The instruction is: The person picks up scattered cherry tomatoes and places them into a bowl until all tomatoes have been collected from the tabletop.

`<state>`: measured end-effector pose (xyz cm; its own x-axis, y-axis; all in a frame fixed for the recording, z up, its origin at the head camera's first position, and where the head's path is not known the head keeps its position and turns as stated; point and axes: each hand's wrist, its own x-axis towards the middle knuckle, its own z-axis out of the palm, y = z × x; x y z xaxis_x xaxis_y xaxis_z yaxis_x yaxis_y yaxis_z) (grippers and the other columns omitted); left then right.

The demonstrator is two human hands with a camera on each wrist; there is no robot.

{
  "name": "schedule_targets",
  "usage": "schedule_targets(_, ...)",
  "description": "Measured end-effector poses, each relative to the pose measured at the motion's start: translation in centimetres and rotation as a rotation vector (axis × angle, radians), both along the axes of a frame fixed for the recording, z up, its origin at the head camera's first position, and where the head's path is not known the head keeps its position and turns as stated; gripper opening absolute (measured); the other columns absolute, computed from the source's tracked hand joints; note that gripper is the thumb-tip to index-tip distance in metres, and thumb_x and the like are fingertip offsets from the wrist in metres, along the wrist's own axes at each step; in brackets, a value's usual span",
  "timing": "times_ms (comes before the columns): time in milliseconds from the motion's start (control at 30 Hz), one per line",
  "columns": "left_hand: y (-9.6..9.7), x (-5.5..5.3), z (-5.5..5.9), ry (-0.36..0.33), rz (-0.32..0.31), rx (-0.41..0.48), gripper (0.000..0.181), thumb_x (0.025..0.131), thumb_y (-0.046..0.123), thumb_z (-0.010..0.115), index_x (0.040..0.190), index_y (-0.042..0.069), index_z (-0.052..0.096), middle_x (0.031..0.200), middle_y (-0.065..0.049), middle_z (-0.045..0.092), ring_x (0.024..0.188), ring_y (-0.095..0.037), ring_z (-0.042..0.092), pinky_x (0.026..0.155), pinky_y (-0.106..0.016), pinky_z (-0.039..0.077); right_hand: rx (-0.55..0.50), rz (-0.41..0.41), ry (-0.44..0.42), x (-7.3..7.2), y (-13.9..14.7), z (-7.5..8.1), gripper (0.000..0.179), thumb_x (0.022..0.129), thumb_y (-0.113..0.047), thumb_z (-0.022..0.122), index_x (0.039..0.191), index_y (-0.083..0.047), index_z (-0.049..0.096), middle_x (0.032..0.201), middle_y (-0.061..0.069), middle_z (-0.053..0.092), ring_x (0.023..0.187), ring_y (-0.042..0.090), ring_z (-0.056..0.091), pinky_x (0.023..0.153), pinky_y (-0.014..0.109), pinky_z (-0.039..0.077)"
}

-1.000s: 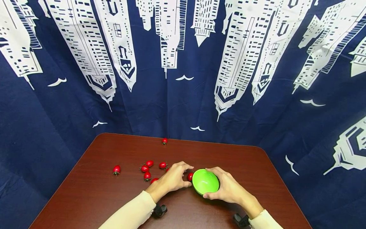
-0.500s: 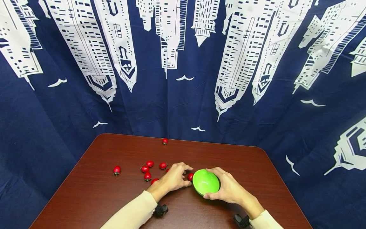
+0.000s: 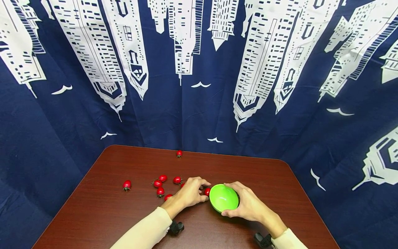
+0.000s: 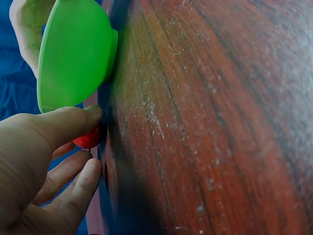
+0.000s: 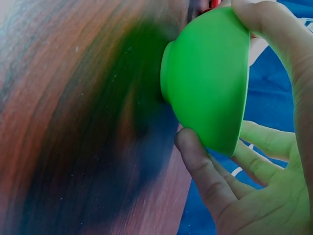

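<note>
On my feed: right hand [image 3: 245, 203] gripping bowl [image 3: 223, 197]; left hand [image 3: 190, 193] spread by tomato [image 3: 207, 192], bowl's ten o'clock. Apparently reach step; pinch needed next.

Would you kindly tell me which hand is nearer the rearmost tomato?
Left: the left hand is in front, slightly right, of that tomato; the right hand, farther right, holds the bowl.

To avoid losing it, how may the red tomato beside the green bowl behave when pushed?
The tomato would probably roll, being rounded on a flat table. The left hand and green bowl, on either side, might limit how far it goes.
</note>
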<state>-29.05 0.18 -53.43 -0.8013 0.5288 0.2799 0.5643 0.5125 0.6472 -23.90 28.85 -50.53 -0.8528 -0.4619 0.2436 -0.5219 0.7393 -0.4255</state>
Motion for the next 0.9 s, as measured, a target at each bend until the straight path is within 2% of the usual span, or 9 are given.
schedule_targets(233,0.18,-0.04,0.07,-0.011,0.003,0.005,0.040,0.089,0.000,0.096,0.128,-0.002,0.084,0.120,-0.015,0.082,0.103,-0.025,0.086,0.084,-0.015,0.065,0.022,-0.056,-0.011,0.05,0.03,0.04,0.108,0.076,-0.069,0.104,0.156,-0.007,0.066,0.144,0.001,0.077,0.122,0.021,0.077,0.102,0.039,0.066)
schedule_targets(333,0.22,0.08,0.13,-0.016,0.008,0.006,0.036,0.090,0.000,0.096,0.125,0.000,0.085,0.118,-0.014,0.082,0.103,-0.023,0.085,0.085,-0.015,0.065,0.015,-0.063,-0.017,0.11,0.13,0.01,0.108,0.076,-0.070,0.104,0.155,-0.008,0.066,0.144,0.003,0.077,0.120,0.020,0.076,0.098,0.037,0.066)
schedule_targets(467,0.28,0.18,0.09,0.011,0.019,0.011,0.031,0.090,-0.001,0.096,0.119,0.003,0.087,0.112,-0.012,0.083,0.099,-0.019,0.084,0.084,-0.018,0.067,0.007,-0.050,-0.016,0.28,0.25,-0.16,0.109,0.078,-0.069,0.104,0.158,-0.006,0.066,0.142,0.002,0.077,0.115,0.016,0.074,0.093,0.033,0.065)
schedule_targets(700,0.16,0.20,-0.05,0.036,0.021,0.029,0.028,0.091,-0.001,0.094,0.118,0.002,0.087,0.111,-0.012,0.083,0.093,-0.014,0.081,0.082,-0.016,0.065,0.028,-0.048,-0.022,0.66,0.29,-0.27,0.114,0.080,-0.067,0.103,0.165,-0.004,0.061,0.147,0.002,0.076,0.126,0.023,0.077,0.103,0.043,0.067)
schedule_targets(767,0.11,-0.01,-0.41,0.071,0.011,0.035,0.028,0.091,-0.001,0.094,0.118,0.003,0.086,0.110,-0.010,0.082,0.091,-0.012,0.080,0.080,-0.017,0.066,0.029,-0.046,-0.024,0.68,0.31,-0.36,0.113,0.082,-0.067,0.102,0.167,-0.004,0.060,0.149,0.003,0.076,0.127,0.023,0.077,0.103,0.042,0.066)
schedule_targets(900,0.15,0.02,-0.39,0.062,0.012,0.034,0.029,0.091,-0.001,0.094,0.118,0.003,0.086,0.110,-0.010,0.082,0.091,-0.012,0.079,0.081,-0.018,0.067,-0.035,-0.037,-0.074,0.73,0.42,-0.62,0.112,0.083,-0.061,0.103,0.168,-0.003,0.059,0.152,0.007,0.074,0.123,0.020,0.076,0.094,0.030,0.068)
